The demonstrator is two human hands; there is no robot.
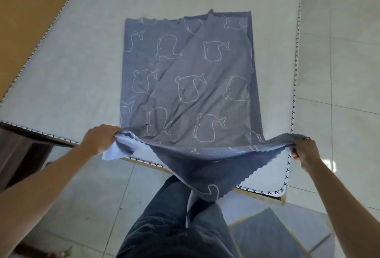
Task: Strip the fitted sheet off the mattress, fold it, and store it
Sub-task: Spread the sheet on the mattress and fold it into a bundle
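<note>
The blue-grey cotton fitted sheet printed with white whale outlines (185, 68) is laid on the pale grey mattress with cross-stitched edging (61, 72). It is off the mattress corners and folded down to a narrow rectangle of several layers. Its far end lies flat, toward the right half of the mattress. Its near end is lifted clear of the mattress edge and stretched between the 2 hands. A loose triangular flap with a scalloped elastic hem hangs down in front of the dark trousers (174, 227).

The left grip (100, 139) is clenched on the near left corner, with fingers curled over bunched cloth and a paler inner layer showing beneath. The right grip (304, 151) is clenched on the near right corner, where the gathered hem is pinched.

The step in hand is judged to be a further fold, with the near end to be carried over to the far end. The cloth is seen to be light, soft and limp: it sags between the grips and creases readily, so no stiffness can be counted on. It is best held at the corners, through all layers at once, with the edge drawn taut. Otherwise inner layers may slip and the hanging flap may be left outside the fold. The elastic hem is likely to pucker and is better tucked inward. Storing is not yet begun.
</note>
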